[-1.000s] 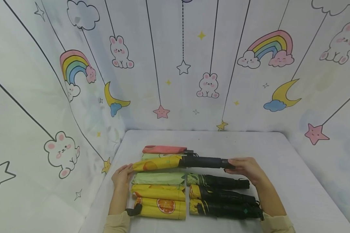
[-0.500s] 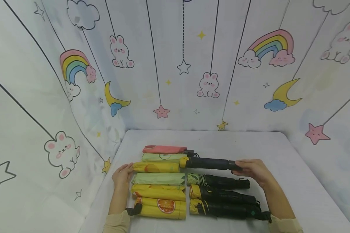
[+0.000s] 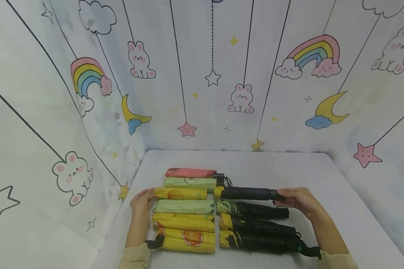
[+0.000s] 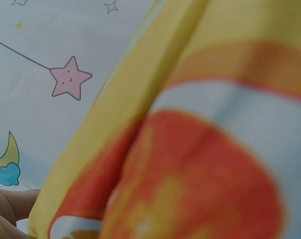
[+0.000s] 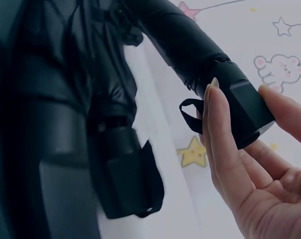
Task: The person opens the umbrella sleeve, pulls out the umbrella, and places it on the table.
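Observation:
My left hand (image 3: pixel 142 201) pinches the left end of a yellow umbrella cover (image 3: pixel 181 193) with an orange print, lying on the table. To its right, a short gap away, is a folded black umbrella (image 3: pixel 245 193) with a yellow band at its left end. My right hand (image 3: pixel 297 198) holds this umbrella by its handle, thumb opposite fingers; the right wrist view shows the black handle (image 5: pixel 240 109) and its strap loop. In the left wrist view, yellow printed fabric (image 4: pixel 190 164) fills the foreground and hides most of the left hand.
Nearer me lie a green cover (image 3: pixel 183 206), two yellow covers (image 3: pixel 175 241) and, alongside them, several folded dark umbrellas (image 3: pixel 256 241). Beyond are a red umbrella (image 3: pixel 190 172) and a light green one (image 3: pixel 178 182). A strap (image 3: pixel 310 251) lies by my right sleeve.
The umbrella has come out of the yellow cover, moving right and down toward the table with my right hand. The cover has been lowered; my left hand has stayed at its end.

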Tool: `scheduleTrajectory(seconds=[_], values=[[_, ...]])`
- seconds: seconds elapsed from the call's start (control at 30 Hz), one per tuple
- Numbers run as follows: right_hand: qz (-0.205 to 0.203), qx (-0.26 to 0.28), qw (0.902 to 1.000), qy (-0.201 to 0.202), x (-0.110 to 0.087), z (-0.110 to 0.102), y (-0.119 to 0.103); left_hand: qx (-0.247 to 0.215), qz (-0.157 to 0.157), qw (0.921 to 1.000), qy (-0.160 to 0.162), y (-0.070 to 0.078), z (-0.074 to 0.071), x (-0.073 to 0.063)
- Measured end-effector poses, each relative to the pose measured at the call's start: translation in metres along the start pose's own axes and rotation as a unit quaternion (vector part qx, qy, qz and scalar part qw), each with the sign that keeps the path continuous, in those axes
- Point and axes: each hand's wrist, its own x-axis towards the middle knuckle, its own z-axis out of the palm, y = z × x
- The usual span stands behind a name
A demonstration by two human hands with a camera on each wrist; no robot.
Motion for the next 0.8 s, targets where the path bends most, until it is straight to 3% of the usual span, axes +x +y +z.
scheduleTrajectory(seconds=[0.6,0.8], values=[[0.057,-0.001,0.9983,-0.015,0.015,-0.015,0.023,0.007,-0.006,0.9999,-0.011,-0.006,-0.006,0.001],[0.073,-0.036,0.9967,0.011,0.016,-0.015,0.027,-0.021,-0.012,0.9995,-0.019,-0.004,-0.001,0.0]])
